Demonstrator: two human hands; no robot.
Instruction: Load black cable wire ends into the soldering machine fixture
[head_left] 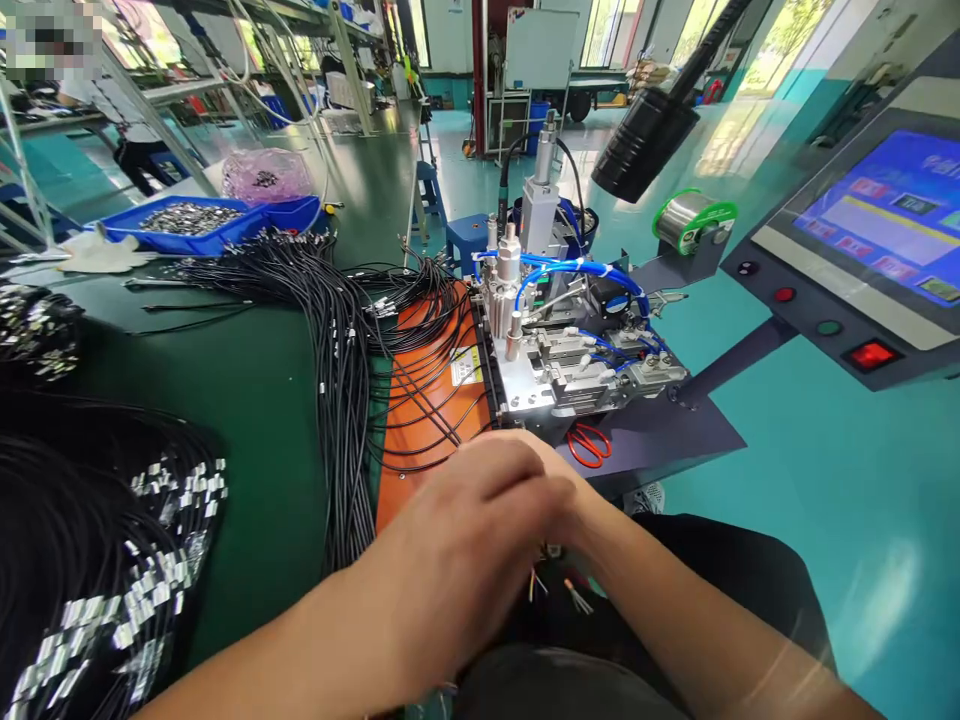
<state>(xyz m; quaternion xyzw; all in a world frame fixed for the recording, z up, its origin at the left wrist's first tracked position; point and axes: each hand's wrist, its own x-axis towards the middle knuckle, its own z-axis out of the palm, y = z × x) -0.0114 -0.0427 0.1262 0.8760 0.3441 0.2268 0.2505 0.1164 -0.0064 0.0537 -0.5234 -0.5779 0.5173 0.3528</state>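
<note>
My left hand [480, 530] lies across my right wrist in front of the machine, its fingers curled and slightly blurred. Mostly hidden behind it, my right hand [517, 442] reaches to the orange board [420, 400], near thin black cables. What either hand holds is hidden. Beneath the hands, stripped coloured wire ends [577, 598] stick out above my lap. A long bundle of black cables [341, 400] runs beside the orange board. Just beyond my hands stands the metal machine [525, 350] with blue air tubes.
Red-handled scissors [589, 445] lie by the machine. A control screen [892, 215] and solder spool [694, 222] are at the right. At the left are heaped cables [75, 560] and a blue tray [180, 225] of small metal parts. A person [120, 105] is at the far left.
</note>
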